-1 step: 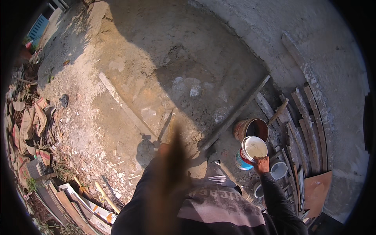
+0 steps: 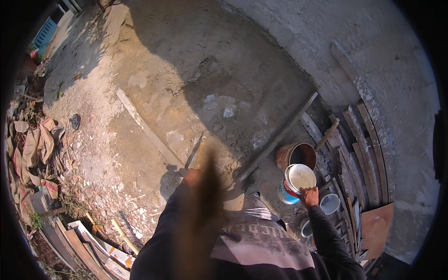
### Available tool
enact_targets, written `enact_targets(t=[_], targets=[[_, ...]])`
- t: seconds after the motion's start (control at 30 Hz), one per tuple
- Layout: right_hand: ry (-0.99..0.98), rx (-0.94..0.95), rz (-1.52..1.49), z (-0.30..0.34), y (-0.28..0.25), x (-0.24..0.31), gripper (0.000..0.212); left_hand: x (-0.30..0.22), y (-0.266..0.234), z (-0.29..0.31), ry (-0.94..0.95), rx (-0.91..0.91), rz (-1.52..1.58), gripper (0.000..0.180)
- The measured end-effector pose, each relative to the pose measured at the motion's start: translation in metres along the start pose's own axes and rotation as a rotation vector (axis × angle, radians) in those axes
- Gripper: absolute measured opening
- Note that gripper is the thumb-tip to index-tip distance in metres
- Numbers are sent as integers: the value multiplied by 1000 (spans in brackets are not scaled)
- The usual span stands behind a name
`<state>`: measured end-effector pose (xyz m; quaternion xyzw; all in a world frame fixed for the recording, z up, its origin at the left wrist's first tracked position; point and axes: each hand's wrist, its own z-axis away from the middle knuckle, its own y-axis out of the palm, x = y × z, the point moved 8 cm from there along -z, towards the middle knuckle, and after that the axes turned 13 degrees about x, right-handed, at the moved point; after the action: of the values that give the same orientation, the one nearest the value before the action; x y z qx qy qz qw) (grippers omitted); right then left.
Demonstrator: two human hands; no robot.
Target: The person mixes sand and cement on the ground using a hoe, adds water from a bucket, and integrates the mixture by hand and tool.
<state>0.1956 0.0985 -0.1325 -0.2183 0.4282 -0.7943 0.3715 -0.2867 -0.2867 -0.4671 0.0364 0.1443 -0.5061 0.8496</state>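
Note:
My right hand has its fingers closed over the near rim of a white bucket. A red and blue label shows on the bucket's side, and its inside looks pale. Right behind it stands a rusty brown bucket. My left hand is closed around a long wooden handle, partly hidden by a large brown blur close to the camera. Beyond that hand, the handle slants down to the ground; its far end is hard to make out.
A long board and a straight beam lie on the damp mortar ground. Planks line the wall at right, near a translucent tub. Torn sacks and scrap wood lie at left.
The view has shifted slightly, so the ground and buckets sit a little further left. Both hands keep their holds, and the white bucket stays beside the rusty one.

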Motion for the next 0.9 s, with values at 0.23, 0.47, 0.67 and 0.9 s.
enact_targets(t=[0.23,0.47,0.67,0.9], targets=[[333,14,-175,80,33,-34,37,-74,48,100,43,353,200,29],[415,6,-214,103,80,-22,35,-73,49,156,65,391,317,15],[504,194,-221,77,69,-42,45,-74,31,70,38,284,152,15],[447,68,-225,67,28,-62,43,-128,44,71,91,93,-595,34]])
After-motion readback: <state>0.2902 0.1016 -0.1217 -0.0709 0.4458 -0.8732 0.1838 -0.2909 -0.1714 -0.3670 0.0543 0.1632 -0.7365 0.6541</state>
